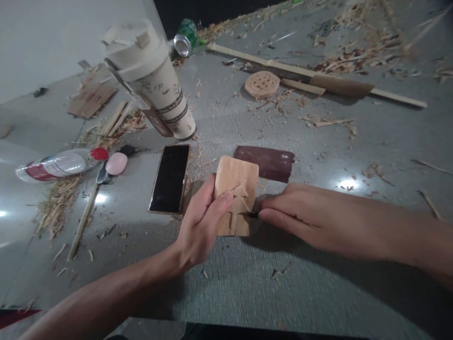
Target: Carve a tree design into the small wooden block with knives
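Observation:
In the head view my left hand [205, 219] grips a pale block of wood [238, 172] by its left side, thumb lying across the face. The block has rounded upper corners and several notches cut into its lower half. My right hand [293, 212] is closed around a small carving knife [250, 214]; its handle is hidden in the fingers. The dark blade points left and meets the block's face near a notch, beside a raised sliver of wood. Just behind the block lies a dark reddish-brown flat piece [271, 163], its material unclear.
A phone [170, 178] lies left of my left hand, with a tall tumbler [159, 89] behind it. Farther left are a plastic bottle [67, 164] and keys with a pink fob [116, 163]. Beyond are a can [185, 38], a carved wooden disc [262, 84], long strips [354, 86] and shavings.

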Available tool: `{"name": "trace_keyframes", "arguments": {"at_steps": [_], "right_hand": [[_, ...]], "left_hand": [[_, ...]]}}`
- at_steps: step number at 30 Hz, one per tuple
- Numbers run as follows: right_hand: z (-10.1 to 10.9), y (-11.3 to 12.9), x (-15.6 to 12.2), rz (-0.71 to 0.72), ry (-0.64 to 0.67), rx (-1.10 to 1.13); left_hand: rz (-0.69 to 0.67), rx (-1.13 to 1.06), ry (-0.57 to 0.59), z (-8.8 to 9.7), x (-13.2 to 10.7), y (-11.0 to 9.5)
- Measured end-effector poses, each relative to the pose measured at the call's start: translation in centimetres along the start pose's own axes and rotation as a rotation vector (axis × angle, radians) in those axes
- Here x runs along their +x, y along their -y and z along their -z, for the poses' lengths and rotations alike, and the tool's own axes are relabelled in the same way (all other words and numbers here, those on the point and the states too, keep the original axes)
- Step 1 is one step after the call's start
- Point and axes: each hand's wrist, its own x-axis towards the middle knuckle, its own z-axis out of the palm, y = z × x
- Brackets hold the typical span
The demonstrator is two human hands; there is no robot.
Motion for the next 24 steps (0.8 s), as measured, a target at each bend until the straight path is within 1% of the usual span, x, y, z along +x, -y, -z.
{"name": "trace_keyframes", "arguments": {"at_steps": [3,6,9,12,14,18,21,24], "right_hand": [[0.7,0.1,0.2,-0.054,0.050,0.088],[1.1,0.0,0.1,-0.072,0.072,0.117],[1.2,-0.4,-0.2,-0.057,0.052,0.092],[0.8,-0.8,-0.2,-0.037,0.032,0.004],[0.5,-1.1,-0.1,0.001,-0.008,-0.078],[-0.3,-1.6,0.1,0.120,-0.117,-0.210],[-0.6,-1.8,0.2,0.180,-0.165,-0.248],[-0.7,-1.9,0.1,0.204,-0.194,-0.257]], "left_hand": [[0.004,-0.025,-0.009,0.1,0.1,0.1],[-0.026,-0.007,-0.033,0.2,0.1,0.2],[-0.044,-0.019,-0.070,0.3,0.3,0.5],[-0.008,-0.107,-0.097,0.4,0.5,0.9],[0.000,-0.143,-0.113,0.4,0.7,1.2],[-0.032,-0.193,-0.131,0.3,0.9,1.7],[-0.034,-0.226,-0.134,0.3,0.9,1.7],[-0.037,-0.216,-0.127,0.2,0.9,1.6]]}}
